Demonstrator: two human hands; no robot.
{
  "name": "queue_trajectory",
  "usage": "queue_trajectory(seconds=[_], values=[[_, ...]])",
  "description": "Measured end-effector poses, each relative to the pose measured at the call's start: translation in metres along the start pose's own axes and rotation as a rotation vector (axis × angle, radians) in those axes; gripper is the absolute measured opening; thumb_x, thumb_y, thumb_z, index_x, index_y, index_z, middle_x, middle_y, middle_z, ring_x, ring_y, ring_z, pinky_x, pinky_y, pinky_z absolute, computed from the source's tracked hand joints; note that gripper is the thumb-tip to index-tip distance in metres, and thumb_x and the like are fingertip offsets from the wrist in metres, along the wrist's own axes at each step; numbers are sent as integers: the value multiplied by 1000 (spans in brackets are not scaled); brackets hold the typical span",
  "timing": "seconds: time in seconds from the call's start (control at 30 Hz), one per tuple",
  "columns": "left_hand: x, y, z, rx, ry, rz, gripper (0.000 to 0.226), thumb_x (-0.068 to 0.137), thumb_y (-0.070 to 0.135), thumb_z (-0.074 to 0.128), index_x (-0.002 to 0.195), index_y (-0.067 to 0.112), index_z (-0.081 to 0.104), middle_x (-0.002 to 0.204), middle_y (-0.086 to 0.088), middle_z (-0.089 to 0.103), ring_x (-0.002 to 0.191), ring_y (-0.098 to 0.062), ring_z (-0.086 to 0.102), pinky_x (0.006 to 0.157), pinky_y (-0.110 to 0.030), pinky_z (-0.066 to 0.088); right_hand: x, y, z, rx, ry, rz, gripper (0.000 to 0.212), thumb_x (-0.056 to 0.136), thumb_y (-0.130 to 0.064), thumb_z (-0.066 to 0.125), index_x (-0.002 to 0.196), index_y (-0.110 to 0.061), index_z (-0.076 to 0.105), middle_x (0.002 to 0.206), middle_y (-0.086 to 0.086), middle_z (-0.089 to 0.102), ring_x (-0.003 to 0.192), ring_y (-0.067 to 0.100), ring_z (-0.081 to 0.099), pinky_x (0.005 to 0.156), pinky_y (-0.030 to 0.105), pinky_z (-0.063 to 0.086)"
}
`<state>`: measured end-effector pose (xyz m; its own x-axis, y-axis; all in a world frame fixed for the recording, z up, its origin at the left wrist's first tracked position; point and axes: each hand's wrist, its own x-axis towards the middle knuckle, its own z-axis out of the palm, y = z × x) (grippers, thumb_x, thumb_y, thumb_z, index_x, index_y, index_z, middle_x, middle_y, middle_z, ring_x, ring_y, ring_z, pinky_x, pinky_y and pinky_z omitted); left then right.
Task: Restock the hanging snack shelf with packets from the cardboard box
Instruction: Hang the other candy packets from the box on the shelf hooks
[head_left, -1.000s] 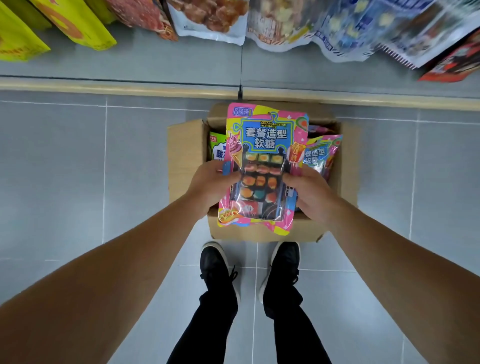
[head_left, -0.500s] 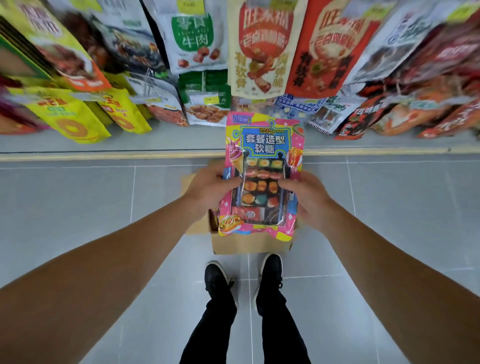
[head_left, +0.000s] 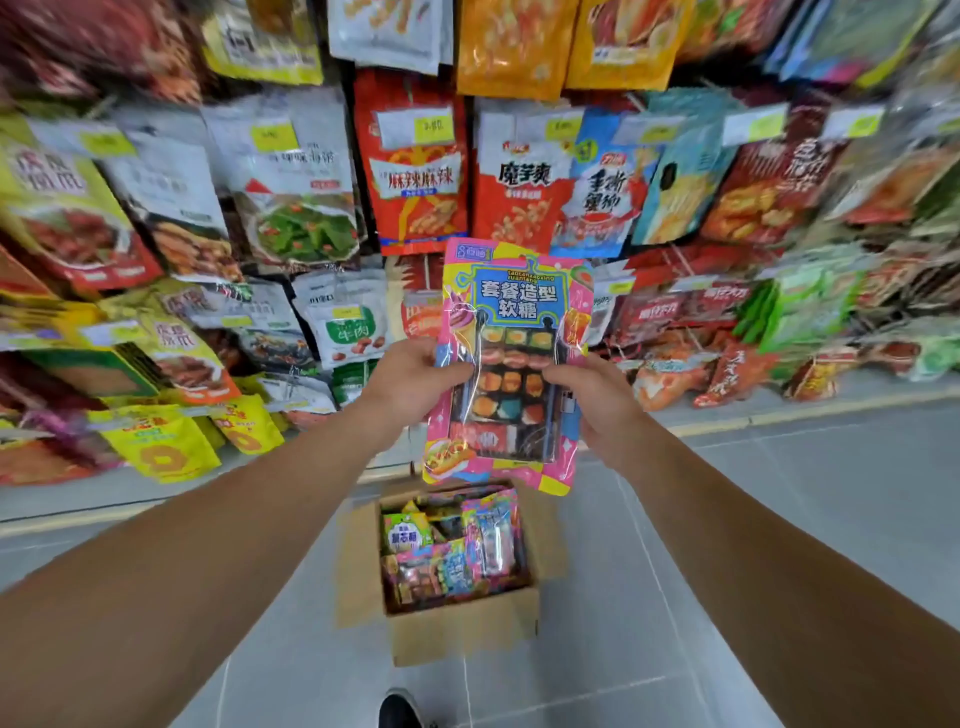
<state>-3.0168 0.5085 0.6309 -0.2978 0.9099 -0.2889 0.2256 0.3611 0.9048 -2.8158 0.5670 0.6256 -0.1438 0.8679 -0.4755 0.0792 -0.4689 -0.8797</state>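
A pink gummy-candy packet (head_left: 511, 312) with a blue label and a clear window is held upright in front of the hanging snack shelf (head_left: 415, 171). My left hand (head_left: 410, 382) grips its left edge, thumb on the front. My right hand (head_left: 597, 402) grips its right edge the same way. Below the packet, the open cardboard box (head_left: 457, 631) stands on the floor with several colourful packets inside.
Rows of hanging snack bags fill the shelf from left to right, many blurred at the edges. Yellow bags (head_left: 161, 447) hang low at the left. Grey floor tiles (head_left: 779, 519) surround the box. One black shoe (head_left: 400, 709) shows at the bottom.
Both hands have lifted the pink packet up out of the box to shelf height. The view has tilted up from the floor to the hanging shelf.
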Motion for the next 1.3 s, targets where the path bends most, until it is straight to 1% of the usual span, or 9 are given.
queue_trajectory(seconds=[0.07, 0.17, 0.37, 0.63, 0.83, 1.0, 1.1, 1.2, 1.3], values=[[-14, 34, 14, 14, 11, 74, 28, 77, 34, 75, 76, 9, 62, 65, -13, 52, 61, -26, 52, 58, -43, 48, -12, -22, -27, 8, -24, -55, 29, 71, -20, 78, 92, -10, 61, 112, 24, 68, 103, 41, 67, 94, 61, 52], [-37, 80, 41, 17, 37, 151, 35, 71, 43, 74, 83, 10, 68, 78, -21, 65, 69, -34, 64, 72, -53, 57, -29, -53, -69, 2, -57, -142, 69, 59, -34, 82, 118, -11, 54, 128, 17, 62, 113, 36, 63, 100, 59, 49], [-80, 153, 98, -7, 118, 253, 23, 87, 27, 70, 74, 13, 58, 57, -1, 43, 51, -20, 39, 54, -30, 34, -54, -104, -150, -6, -106, -296, 106, 43, -48, 79, 138, -17, 44, 141, 13, 52, 126, 35, 55, 104, 62, 44], [-104, 246, 143, -20, 169, 428, 30, 89, 26, 69, 64, 21, 54, 48, 5, 38, 42, -14, 33, 46, -24, 27, -91, -183, -220, 1, -83, -426, 98, 48, -45, 79, 134, -12, 47, 132, 15, 59, 120, 35, 59, 103, 59, 47], [-84, 311, 154, -54, 206, 543, 28, 88, 26, 70, 66, 18, 55, 44, 14, 38, 40, -8, 33, 41, -21, 27, -87, -253, -247, 6, -87, -550, 56, 66, -30, 81, 110, -11, 52, 124, 17, 62, 118, 37, 61, 102, 61, 47], [-41, 354, 154, -93, 189, 610, 53, 76, 47, 74, 100, 1, 64, 70, -12, 50, 62, -23, 47, 58, -41, 40, -59, -305, -254, 29, -107, -630, 81, 53, -38, 81, 123, -15, 47, 134, 21, 57, 118, 36, 62, 99, 58, 51], [-10, 384, 153, -128, 211, 643, 21, 86, 28, 73, 91, 8, 68, 67, -8, 56, 59, -22, 50, 57, -30, 38, -36, -338, -254, 73, -97, -681, 52, 75, -21, 79, 117, -4, 52, 106, 9, 68, 92, 18, 68, 73, 32, 58], [19, 416, 150, -119, 214, 669, 10, 89, 25, 70, 88, 15, 69, 62, 2, 55, 55, -14, 47, 54, -25, 34, -12, -372, -254, 73, -72, -720, 88, 60, -35, 81, 135, -4, 47, 128, 15, 58, 115, 28, 61, 87, 40, 54], [45, 444, 149, -165, 189, 690, 15, 88, 31, 69, 83, 17, 70, 66, -2, 54, 61, -19, 47, 56, -28, 33, 13, -402, -251, 73, -67, -767, 81, 64, -36, 80, 133, -6, 49, 132, 12, 53, 119, 27, 55, 87, 38, 49]])
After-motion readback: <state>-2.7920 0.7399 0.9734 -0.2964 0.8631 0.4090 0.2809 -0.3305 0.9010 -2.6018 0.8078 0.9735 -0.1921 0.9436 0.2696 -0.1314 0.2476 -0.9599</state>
